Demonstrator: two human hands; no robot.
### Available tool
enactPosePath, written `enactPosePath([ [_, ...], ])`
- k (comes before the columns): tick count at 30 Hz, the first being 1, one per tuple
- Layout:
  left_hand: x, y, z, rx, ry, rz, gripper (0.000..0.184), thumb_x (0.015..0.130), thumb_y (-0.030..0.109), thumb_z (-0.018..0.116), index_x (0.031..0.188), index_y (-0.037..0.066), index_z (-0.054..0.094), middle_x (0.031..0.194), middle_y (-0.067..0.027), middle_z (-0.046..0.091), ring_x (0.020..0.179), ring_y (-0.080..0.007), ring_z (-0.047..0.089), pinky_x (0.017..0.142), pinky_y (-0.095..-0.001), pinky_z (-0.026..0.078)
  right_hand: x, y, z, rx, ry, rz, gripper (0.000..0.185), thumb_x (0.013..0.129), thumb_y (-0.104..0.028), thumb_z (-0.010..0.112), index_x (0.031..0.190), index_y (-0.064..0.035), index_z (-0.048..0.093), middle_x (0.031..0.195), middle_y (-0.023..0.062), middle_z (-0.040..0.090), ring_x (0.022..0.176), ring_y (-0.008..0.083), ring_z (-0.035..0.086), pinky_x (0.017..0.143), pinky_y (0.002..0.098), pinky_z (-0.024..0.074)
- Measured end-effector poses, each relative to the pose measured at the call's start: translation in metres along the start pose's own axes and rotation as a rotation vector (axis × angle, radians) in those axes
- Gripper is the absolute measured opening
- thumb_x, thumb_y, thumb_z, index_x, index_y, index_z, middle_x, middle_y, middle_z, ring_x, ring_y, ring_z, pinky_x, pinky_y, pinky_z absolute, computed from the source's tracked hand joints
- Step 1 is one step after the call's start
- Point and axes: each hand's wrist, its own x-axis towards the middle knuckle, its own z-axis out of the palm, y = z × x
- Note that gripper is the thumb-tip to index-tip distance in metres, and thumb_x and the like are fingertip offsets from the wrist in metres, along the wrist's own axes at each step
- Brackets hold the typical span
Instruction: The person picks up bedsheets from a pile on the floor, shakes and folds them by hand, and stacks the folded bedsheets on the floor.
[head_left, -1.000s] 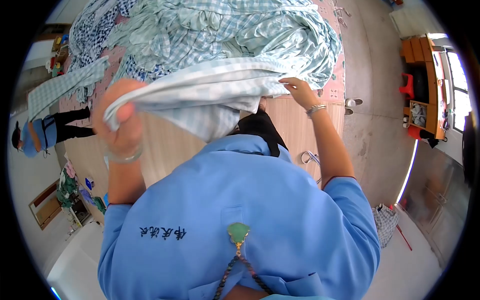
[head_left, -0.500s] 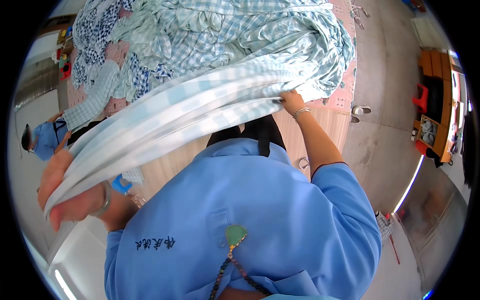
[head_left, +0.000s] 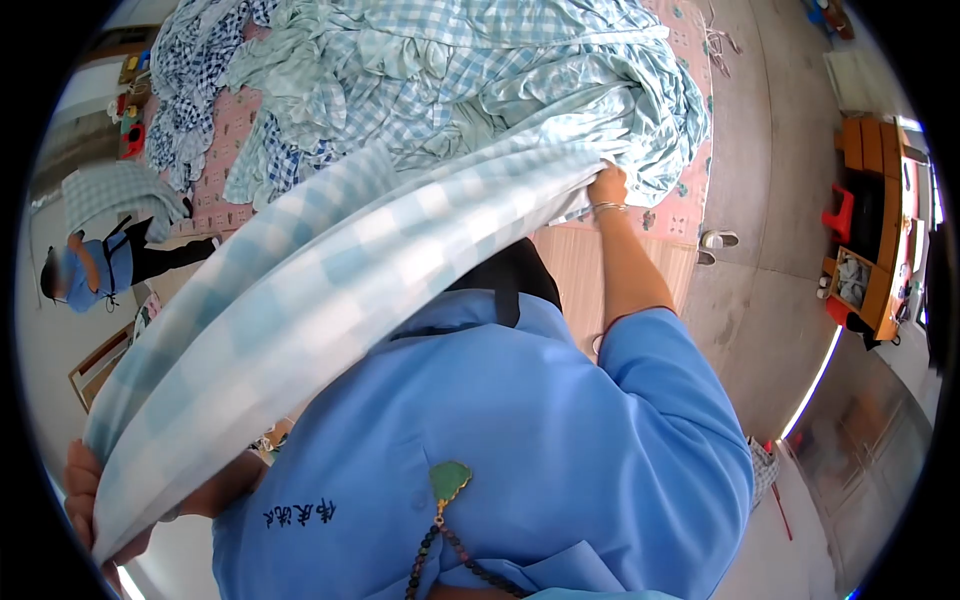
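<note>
A light blue and white checked cloth [head_left: 290, 320] is stretched diagonally across my front. Its lower left end is gripped by my left hand [head_left: 85, 495], closed round the edge and partly covered by the fabric. Up at the right, my right hand [head_left: 608, 186] is closed on the other end of the same cloth. Just beyond it lies a large rumpled heap of pale green and blue checked fabric [head_left: 400, 85], on a pink patterned cover [head_left: 688, 200].
Darker navy checked fabric [head_left: 185, 90] lies at the upper left. Another person [head_left: 105, 268] stands at the left with a checked cloth [head_left: 120, 195]. At the right are shoes [head_left: 719, 240] on the floor, a red stool [head_left: 838, 214] and a wooden desk [head_left: 885, 260].
My left hand has moved far down and left, drawing the cloth out long and spreading it wider. My right hand keeps hold and has shifted slightly. The other person's cloth has been lifted.
</note>
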Motion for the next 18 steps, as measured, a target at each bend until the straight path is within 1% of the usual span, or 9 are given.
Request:
enactPosePath([
  [2,-0.016,0.005,-0.021,0.382,0.082,-0.038,0.04,0.088,0.029,0.036,0.071,-0.004,0.052,0.053,-0.0069,0.049,0.052,-0.0089,0.05,0.049,-0.0146,0.041,0.04,0.023,-0.031,-0.104,-0.012,-0.351,0.015,0.066,-0.006,0.048,0.075,-0.005,0.061,0.088,0.011,0.056,0.089,0.0267,0.05,0.076,0.0372,0.0407],
  [4,-0.033,0.012,-0.056,0.966,0.191,-0.09,0.039,0.089,0.025,0.033,0.072,-0.003,0.053,0.057,-0.0086,0.05,0.056,-0.012,0.05,0.049,-0.0174,0.039,0.043,0.026,-0.084,0.033,0.073,-0.645,0.019,0.065,-0.002,0.048,0.079,-0.0052,0.06,0.089,0.0182,0.054,0.081,0.0327,0.051,0.072,0.0404,0.0415],
  [6,-0.042,0.013,-0.08,1.42,0.102,-0.04,0.036,0.088,0.022,0.034,0.074,-0.004,0.054,0.06,-0.01,0.052,0.058,-0.014,0.051,0.051,-0.0196,0.04,0.011,0.025,-0.114,-0.34,-0.381,-0.704,0.019,0.064,-0.002,0.05,0.079,-0.0045,0.06,0.089,0.0179,0.054,0.082,0.0323,0.051,0.074,0.0393,0.0412],
  [8,-0.049,0.015,-0.096,1.874,-0.023,0.106,0.03,0.086,0.018,0.041,0.078,-0.007,0.055,0.063,-0.0111,0.054,0.058,-0.015,0.052,0.054,-0.0211,0.044,-0.042,0.065,-0.089,-0.135,-0.461,-1.017,0.014,0.063,-0.003,0.052,0.074,-0.0035,0.06,0.085,0.0157,0.054,0.08,0.0315,0.052,0.074,0.0398,0.0409],
  [9,-0.056,0.028,-0.123,1.558,0.094,-0.077,0.019,0.08,0.014,0.05,0.075,-0.003,0.056,0.065,-0.01,0.054,0.06,-0.0147,0.053,0.053,-0.0225,0.044,-0.068,0.056,-0.095,-0.124,-0.656,-1.144,0.009,0.062,-0.005,0.054,0.069,-0.0033,0.06,0.082,0.0146,0.055,0.078,0.0309,0.052,0.074,0.0394,0.0412],
  [10,-0.052,0.036,-0.128,1.429,0.109,-0.143,0.018,0.08,0.015,0.052,0.075,-0.002,0.056,0.066,-0.0101,0.055,0.061,-0.016,0.054,0.053,-0.0238,0.044,-0.09,0.057,-0.087,-0.219,-0.924,-1.015,0.009,0.064,-0.012,0.058,0.068,-0.0039,0.061,0.081,0.0103,0.055,0.084,0.0261,0.052,0.076,0.0371,0.0404],
  [12,-0.044,0.052,-0.14,1.171,0.163,-0.262,0.015,0.079,0.016,0.055,0.075,0.001,0.056,0.068,-0.0104,0.056,0.062,-0.0187,0.055,0.053,-0.0264,0.045,-0.116,0.046,-0.092,-0.293,-0.982,-1.24,0.014,0.064,-0.021,0.063,0.074,-0.0106,0.064,0.092,0.0044,0.05,0.094,0.0212,0.046,0.082,0.034,0.0352],
  [17,0.017,0.059,-0.145,1.277,0.652,-0.259,0.044,0.083,0.053,0.035,0.085,0.012,0.052,0.068,0.0022,0.038,0.062,-0.013,0.039,0.061,-0.0299,0.034,-0.102,0.048,-0.062,-0.479,-1.059,-1.341,0.022,0.066,-0.027,0.063,0.084,-0.0134,0.064,0.102,0.0027,0.044,0.102,0.0176,0.039,0.087,0.0372,0.0319],
  [18,0.024,0.061,-0.143,1.278,0.652,-0.257,0.044,0.083,0.053,0.035,0.085,0.012,0.052,0.068,0.0022,0.038,0.062,-0.013,0.039,0.061,-0.0299,0.034,-0.097,0.046,-0.059,-0.478,-1.058,-1.341,0.022,0.066,-0.027,0.063,0.084,-0.0134,0.064,0.102,0.0027,0.044,0.102,0.0176,0.039,0.087,0.0372,0.0319],
])
